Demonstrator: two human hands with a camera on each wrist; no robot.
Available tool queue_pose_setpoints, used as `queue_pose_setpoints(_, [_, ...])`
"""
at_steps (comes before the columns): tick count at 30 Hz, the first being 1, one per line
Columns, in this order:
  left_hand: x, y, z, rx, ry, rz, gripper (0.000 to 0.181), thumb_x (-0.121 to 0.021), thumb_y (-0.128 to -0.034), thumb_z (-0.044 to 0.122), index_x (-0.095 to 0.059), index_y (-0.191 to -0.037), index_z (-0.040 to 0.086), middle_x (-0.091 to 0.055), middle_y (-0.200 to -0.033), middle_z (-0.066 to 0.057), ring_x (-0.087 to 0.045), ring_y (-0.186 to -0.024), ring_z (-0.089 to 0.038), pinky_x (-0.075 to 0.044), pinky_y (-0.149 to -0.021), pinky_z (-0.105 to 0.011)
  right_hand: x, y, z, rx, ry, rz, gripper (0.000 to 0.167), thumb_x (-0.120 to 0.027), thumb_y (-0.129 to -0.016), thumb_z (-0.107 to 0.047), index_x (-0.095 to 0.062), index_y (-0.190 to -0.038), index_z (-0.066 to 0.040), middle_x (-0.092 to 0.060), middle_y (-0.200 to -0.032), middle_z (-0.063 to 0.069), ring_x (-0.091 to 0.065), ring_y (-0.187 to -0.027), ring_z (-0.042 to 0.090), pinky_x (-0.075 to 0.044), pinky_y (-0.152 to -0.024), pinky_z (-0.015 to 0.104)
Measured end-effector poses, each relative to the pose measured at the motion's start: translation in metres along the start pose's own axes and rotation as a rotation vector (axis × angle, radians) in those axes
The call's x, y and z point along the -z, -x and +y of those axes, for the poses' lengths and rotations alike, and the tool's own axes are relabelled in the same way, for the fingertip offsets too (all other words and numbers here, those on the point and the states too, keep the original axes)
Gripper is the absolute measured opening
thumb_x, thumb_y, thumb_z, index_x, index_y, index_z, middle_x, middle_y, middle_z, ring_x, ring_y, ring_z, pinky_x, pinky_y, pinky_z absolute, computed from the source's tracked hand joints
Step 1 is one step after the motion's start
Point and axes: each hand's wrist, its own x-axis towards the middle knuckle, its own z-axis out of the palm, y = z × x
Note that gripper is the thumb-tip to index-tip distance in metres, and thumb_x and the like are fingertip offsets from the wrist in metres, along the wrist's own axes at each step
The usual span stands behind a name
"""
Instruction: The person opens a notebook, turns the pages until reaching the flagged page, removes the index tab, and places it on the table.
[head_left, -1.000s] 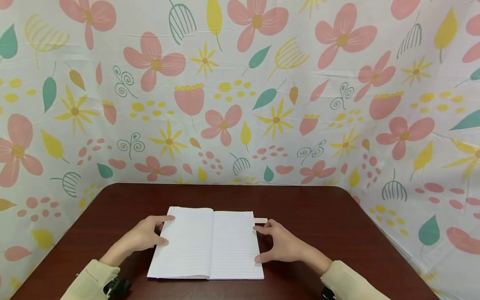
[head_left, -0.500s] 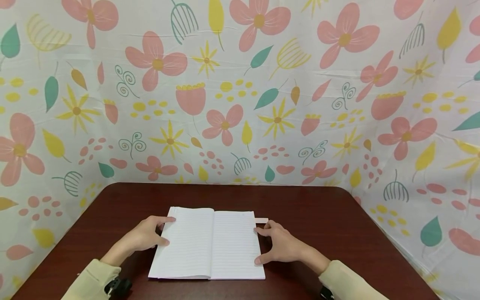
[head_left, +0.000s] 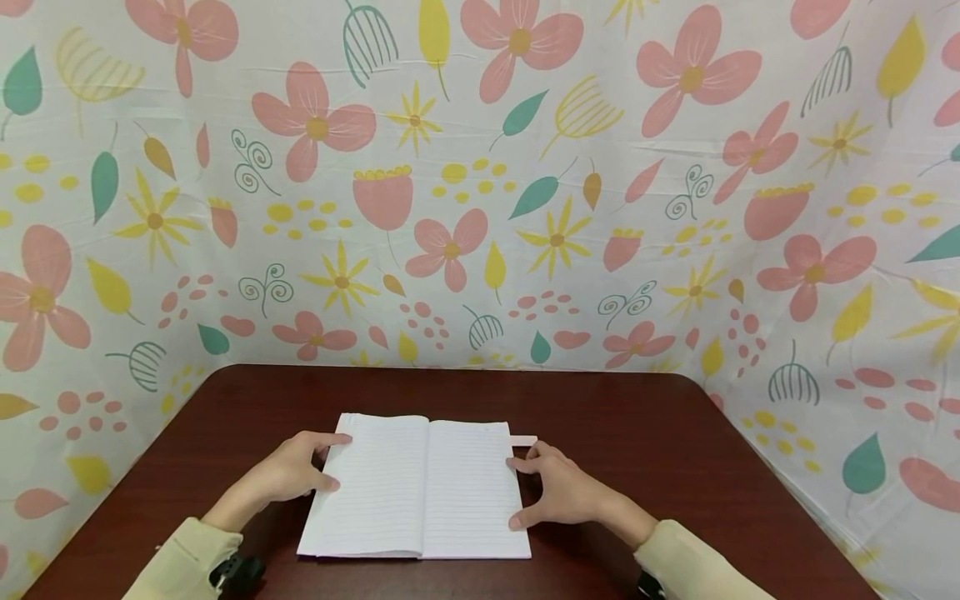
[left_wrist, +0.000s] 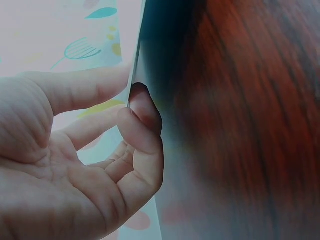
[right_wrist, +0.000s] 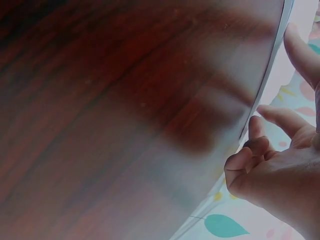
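Observation:
An open notebook (head_left: 468, 492) with lined white pages lies on the dark table. My left hand (head_left: 288, 468) holds its left edge. In the left wrist view, the thumb of that left hand (left_wrist: 100, 140) meets the page edge, while other fingers curl past it underneath. Across the spread, my right hand (head_left: 566, 485) holds the right edge, thumb low and index finger higher on the page. Seen from the right wrist, the remaining fingers of the right hand (right_wrist: 280, 160) are curled at the edge. A pale strip (head_left: 523, 441) sticks out beside the right page, near the right fingers.
The dark red-brown table (head_left: 600, 408) has rounded far corners. A cloth with flowers and leaves (head_left: 480, 192) hangs behind it and along both sides. Black bands (head_left: 236, 575) show at the wrists, below light sleeves (head_left: 183, 558).
The whole head view has shifted very slightly. Both hands keep their places on the notebook, and its pages lie as before.

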Motion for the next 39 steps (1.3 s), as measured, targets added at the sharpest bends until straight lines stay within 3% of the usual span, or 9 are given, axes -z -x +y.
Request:
queue_pose_setpoints(15, [0.000, 0.001, 0.001, 0.014, -0.001, 0.004, 0.067, -0.084, -0.0808, -0.007, -0.063, -0.144, 0.000, -0.050, -0.094, -0.012, -0.041, -0.056, -0.019, -0.042, -0.055, -0.034, -0.006, -0.007, -0.006, 0.011, -0.016, -0.007, 0.087, -0.094, -0.078, -0.043, -0.061, -0.147, -0.001, -0.051, -0.121, 0.010, -0.047, -0.105, 0.025, -0.046, -0.082, 0.042])
queue_pose_setpoints(25, [0.000, 0.001, 0.002, -0.008, -0.011, 0.004, 0.068, -0.085, -0.0804, -0.007, -0.062, -0.144, -0.002, -0.050, -0.093, -0.011, -0.041, -0.057, -0.019, -0.042, -0.056, -0.034, -0.010, -0.010, -0.016, 0.028, 0.047, 0.057, 0.088, -0.096, -0.074, -0.044, -0.064, -0.143, 0.002, -0.053, -0.111, 0.008, -0.046, -0.096, 0.021, -0.041, -0.077, 0.037])
queue_pose_setpoints(39, [0.001, 0.000, 0.003, -0.007, -0.021, 0.002, 0.068, -0.085, -0.0803, -0.007, -0.062, -0.144, -0.002, -0.051, -0.093, -0.011, -0.043, -0.062, -0.021, -0.042, -0.058, -0.035, -0.017, -0.020, -0.029, -0.013, 0.029, 0.101, 0.092, -0.100, -0.069, -0.041, -0.064, -0.140, 0.006, -0.056, -0.114, 0.011, -0.053, -0.101, 0.025, -0.047, -0.085, 0.043])
